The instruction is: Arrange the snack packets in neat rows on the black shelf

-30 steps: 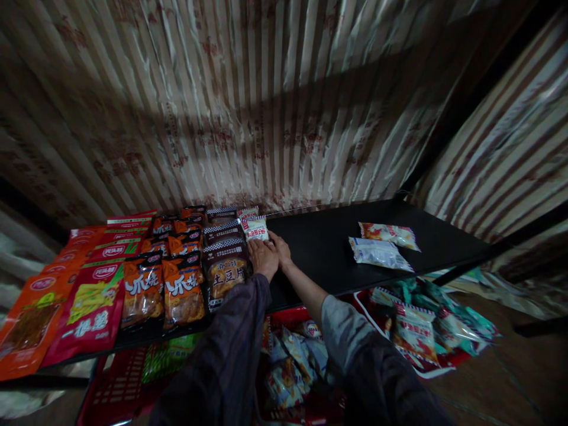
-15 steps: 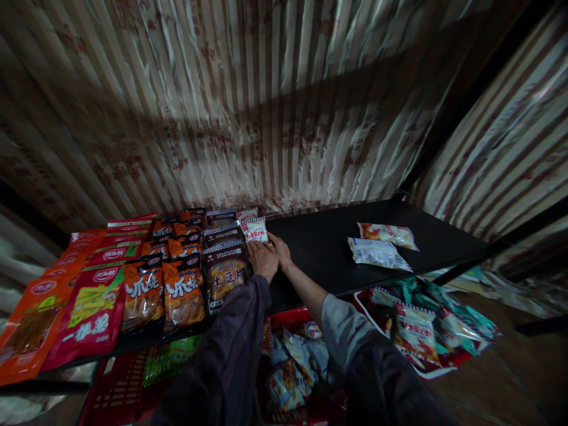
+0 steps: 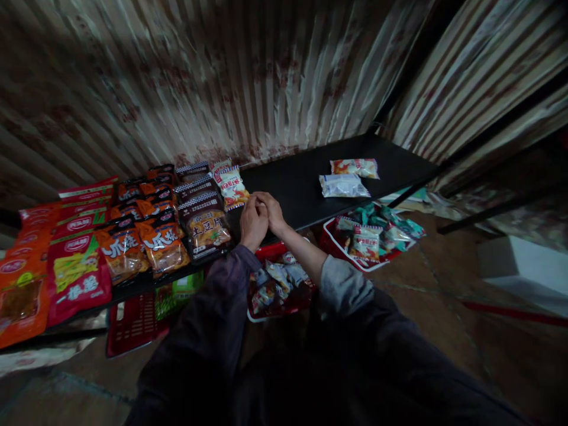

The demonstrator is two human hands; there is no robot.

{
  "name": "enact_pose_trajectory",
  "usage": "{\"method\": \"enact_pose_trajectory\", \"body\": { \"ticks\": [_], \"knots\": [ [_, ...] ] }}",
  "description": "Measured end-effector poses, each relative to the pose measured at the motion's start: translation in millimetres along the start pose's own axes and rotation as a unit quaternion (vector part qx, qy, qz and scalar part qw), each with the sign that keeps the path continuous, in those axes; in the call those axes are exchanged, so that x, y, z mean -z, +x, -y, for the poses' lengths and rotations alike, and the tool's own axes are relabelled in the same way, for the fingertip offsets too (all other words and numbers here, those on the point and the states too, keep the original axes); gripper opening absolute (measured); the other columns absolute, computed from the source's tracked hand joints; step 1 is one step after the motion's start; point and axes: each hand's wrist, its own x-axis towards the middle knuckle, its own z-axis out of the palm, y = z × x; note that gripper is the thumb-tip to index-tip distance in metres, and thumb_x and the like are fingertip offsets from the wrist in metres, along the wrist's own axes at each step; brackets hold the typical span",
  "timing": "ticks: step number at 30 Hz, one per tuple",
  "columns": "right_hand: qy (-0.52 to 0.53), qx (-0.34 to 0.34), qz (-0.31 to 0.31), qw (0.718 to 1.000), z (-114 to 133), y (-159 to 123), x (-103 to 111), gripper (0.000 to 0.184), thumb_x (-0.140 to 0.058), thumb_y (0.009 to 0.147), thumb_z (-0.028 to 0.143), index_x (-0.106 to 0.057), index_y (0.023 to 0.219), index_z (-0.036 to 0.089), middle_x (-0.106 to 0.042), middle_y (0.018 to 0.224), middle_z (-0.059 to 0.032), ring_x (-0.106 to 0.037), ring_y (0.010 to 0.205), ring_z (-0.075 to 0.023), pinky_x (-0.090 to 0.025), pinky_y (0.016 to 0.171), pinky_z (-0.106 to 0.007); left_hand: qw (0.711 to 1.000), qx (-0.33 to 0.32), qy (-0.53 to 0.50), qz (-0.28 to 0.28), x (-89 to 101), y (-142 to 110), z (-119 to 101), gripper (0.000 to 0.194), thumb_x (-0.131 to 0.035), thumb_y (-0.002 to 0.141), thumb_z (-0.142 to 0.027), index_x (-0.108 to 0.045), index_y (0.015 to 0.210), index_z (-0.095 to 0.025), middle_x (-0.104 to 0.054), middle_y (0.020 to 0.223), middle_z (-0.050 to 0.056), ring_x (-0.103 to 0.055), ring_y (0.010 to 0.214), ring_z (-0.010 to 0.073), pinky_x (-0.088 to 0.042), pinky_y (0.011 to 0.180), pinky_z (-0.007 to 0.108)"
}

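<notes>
My left hand (image 3: 254, 223) and my right hand (image 3: 271, 212) meet over the front of the black shelf, fingers curled and touching. Whatever lies between them, if anything, is hidden. Just left of them and apart lies a white-and-red snack bag (image 3: 232, 188) with a striped edge, on another of its kind at the back. Beside that bag is a row of dark brown potato-chip bags (image 3: 207, 228). Two small snack packets lie farther right on the shelf: a red-and-white one (image 3: 355, 168) and a pale one lying back-side up (image 3: 344, 186).
Orange-and-black bags (image 3: 160, 242), pink bags (image 3: 80, 275) and orange bags (image 3: 22, 296) fill the shelf's left part. Below stand red baskets of packets (image 3: 284, 302), (image 3: 368, 266), and a dark red basket (image 3: 133, 325). A white box (image 3: 526, 266) sits on the floor at right.
Both hands have drawn back from the white-and-red snack bag toward the shelf's front edge and come together. The bag stays beside the brown bags. The view has shifted, showing more floor.
</notes>
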Motion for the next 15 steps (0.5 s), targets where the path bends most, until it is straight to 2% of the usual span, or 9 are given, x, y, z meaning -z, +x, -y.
{"method": "enact_pose_trajectory", "body": {
  "ticks": [3, 5, 7, 10, 11, 12, 13, 15],
  "knots": [
    [0.023, 0.018, -0.016, 0.999, 13, -54, 17, 0.031, -0.044, 0.086, 0.019, -0.063, 0.11, 0.015, -0.061, 0.114, -0.0084, -0.056, 0.105, -0.017, -0.043, 0.094, -0.029, 0.996, -0.056, -0.062, 0.019, 6.8, -52, 1, 0.037, -0.042, 0.086, -0.024, -0.054, 0.119, -0.013, -0.054, 0.13, 0.011, -0.048, 0.121, 0.0168, -0.037, 0.104, 0.029],
    [0.017, 0.013, -0.003, 1.0, 13, -96, 21, 0.032, -0.043, 0.088, 0.02, -0.061, 0.113, 0.015, -0.06, 0.118, -0.0096, -0.055, 0.109, -0.0177, -0.042, 0.096, -0.03, 0.994, -0.057, -0.084, 0.035, 5.1, -89, 11, 0.036, -0.044, 0.085, -0.026, -0.055, 0.118, -0.017, -0.053, 0.13, 0.009, -0.05, 0.119, 0.0164, -0.04, 0.101, 0.029],
    [-0.003, -0.012, 0.038, 0.999, 3, -139, 16, 0.033, -0.045, 0.087, 0.02, -0.06, 0.116, 0.016, -0.059, 0.12, -0.0102, -0.055, 0.11, -0.0188, -0.042, 0.096, -0.032, 0.996, -0.009, -0.071, 0.055, -4.8, -122, 29, 0.031, -0.043, 0.085, -0.023, -0.058, 0.112, -0.02, -0.058, 0.123, 0.008, -0.053, 0.114, 0.016, -0.042, 0.099, 0.03],
    [-0.058, -0.101, 0.141, 0.983, -29, -192, -4, 0.03, -0.048, 0.084, 0.014, -0.064, 0.109, 0.014, -0.065, 0.109, -0.0119, -0.058, 0.104, -0.0207, -0.044, 0.094, -0.033, 0.983, 0.1, -0.031, 0.152, -30.8, -159, 71, 0.027, -0.045, 0.082, -0.018, -0.061, 0.104, -0.019, -0.062, 0.115, 0.008, -0.058, 0.106, 0.0174, -0.043, 0.098, 0.032],
    [-0.079, -0.135, 0.175, 0.972, -40, -205, -13, 0.032, -0.051, 0.081, 0.011, -0.064, 0.11, 0.014, -0.064, 0.113, -0.0127, -0.057, 0.107, -0.021, -0.043, 0.096, -0.033, 0.974, 0.151, -0.004, 0.17, -39.7, -169, 86, 0.027, -0.047, 0.08, -0.016, -0.062, 0.102, -0.018, -0.063, 0.112, 0.01, -0.058, 0.107, 0.0193, -0.043, 0.098, 0.034],
    [-0.098, -0.173, 0.196, 0.96, -52, -215, -21, 0.035, -0.053, 0.079, 0.009, -0.064, 0.112, 0.013, -0.061, 0.118, -0.0132, -0.057, 0.11, -0.0208, -0.042, 0.097, -0.031, 0.962, 0.205, 0.029, 0.178, -47.7, -178, 100, 0.028, -0.049, 0.077, -0.015, -0.063, 0.101, -0.017, -0.064, 0.109, 0.011, -0.059, 0.107, 0.0217, -0.043, 0.097, 0.037],
    [-0.111, -0.206, 0.207, 0.95, -62, -223, -28, 0.036, -0.053, 0.079, 0.009, -0.063, 0.113, 0.014, -0.059, 0.122, -0.0128, -0.056, 0.112, -0.02, -0.041, 0.098, -0.03, 0.956, 0.228, 0.043, 0.179, -54.2, -185, 113, 0.029, -0.051, 0.074, -0.013, -0.063, 0.1, -0.016, -0.065, 0.105, 0.013, -0.06, 0.106, 0.0251, -0.044, 0.096, 0.042],
    [-0.121, -0.233, 0.216, 0.94, -78, -235, -40, 0.035, -0.053, 0.08, 0.01, -0.064, 0.113, 0.015, -0.061, 0.119, -0.0131, -0.057, 0.111, -0.0211, -0.043, 0.096, -0.031, 0.954, 0.245, 0.057, 0.16, -63.1, -198, 134, 0.038, -0.052, 0.069, -0.009, -0.061, 0.106, -0.015, -0.063, 0.11, 0.015, -0.056, 0.112, 0.0282, -0.042, 0.098, 0.045]
  ]
}}
